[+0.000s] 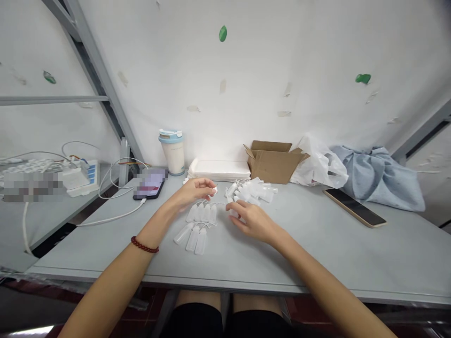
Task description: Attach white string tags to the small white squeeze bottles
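Observation:
My left hand (195,191) pinches a small white piece (214,189) between thumb and fingertips; its exact kind is too small to make out. The fingers of my right hand (252,219) curl round a translucent white tag (234,213), partly hidden by them. A thin string seems to run between the two hands. Below my left hand lies a row of white tags (201,213) with string loops, and nearer to me a second group of tags (192,238). A loose pile of similar tags (255,189) lies behind my right hand.
Along the wall stand a lidded cup (174,152), a stack of white sheets (220,170), an open cardboard box (271,164), a plastic bag (319,164) and a blue cloth bag (380,176). A plugged-in phone (151,184) lies left, another phone (354,207) right.

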Action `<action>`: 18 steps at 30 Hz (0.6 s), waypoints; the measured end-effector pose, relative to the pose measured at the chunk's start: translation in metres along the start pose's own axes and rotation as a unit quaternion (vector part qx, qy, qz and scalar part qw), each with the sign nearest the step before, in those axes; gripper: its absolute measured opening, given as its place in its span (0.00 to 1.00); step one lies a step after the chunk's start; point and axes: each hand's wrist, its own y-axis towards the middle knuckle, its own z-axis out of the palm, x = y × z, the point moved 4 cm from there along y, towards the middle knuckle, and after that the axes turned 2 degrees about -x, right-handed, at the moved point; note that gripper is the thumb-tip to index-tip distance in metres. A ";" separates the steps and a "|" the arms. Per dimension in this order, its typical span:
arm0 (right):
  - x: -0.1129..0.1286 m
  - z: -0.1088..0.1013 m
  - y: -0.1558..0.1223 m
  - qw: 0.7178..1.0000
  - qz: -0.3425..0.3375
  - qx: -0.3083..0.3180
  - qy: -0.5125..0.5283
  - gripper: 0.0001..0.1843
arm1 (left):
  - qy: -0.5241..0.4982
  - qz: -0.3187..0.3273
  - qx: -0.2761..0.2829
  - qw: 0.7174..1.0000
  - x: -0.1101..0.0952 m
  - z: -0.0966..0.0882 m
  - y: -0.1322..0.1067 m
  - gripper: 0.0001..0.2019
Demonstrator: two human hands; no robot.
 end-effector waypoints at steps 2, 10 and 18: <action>-0.001 0.000 0.001 0.998 -0.006 -0.035 0.054 0.11 | -0.068 -0.003 -0.002 0.998 0.003 0.008 0.000 0.14; 0.002 0.008 0.007 0.938 0.060 -0.101 0.325 0.04 | -0.199 0.028 -0.003 0.980 0.004 0.031 -0.001 0.19; -0.002 0.003 0.009 0.801 0.135 -0.074 0.579 0.16 | -0.175 0.043 0.014 0.983 0.006 0.039 -0.001 0.12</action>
